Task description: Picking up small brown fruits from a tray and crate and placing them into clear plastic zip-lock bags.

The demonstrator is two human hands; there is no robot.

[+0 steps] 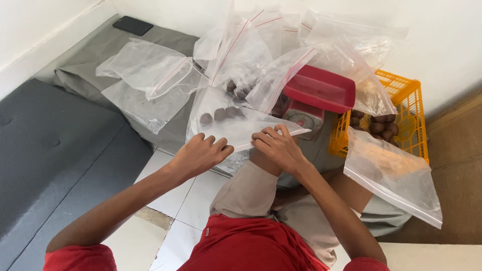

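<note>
A clear zip bag [236, 123] with several small brown round fruits inside lies across my raised knee. My left hand [201, 153] pinches the bag's near edge at the left. My right hand [278, 145] presses the same edge at the right, fingers flat along the seal strip. Both hands are closed on the bag's rim, a few centimetres apart.
A red-trayed kitchen scale [317, 93] stands behind the bag. A yellow plastic basket [409, 108] with more brown fruits sits at the right, an empty bag [396, 175] draped over it. Several empty zip bags [150, 75] lie on the grey mattress [55, 145]. A black phone [132, 25] lies far left.
</note>
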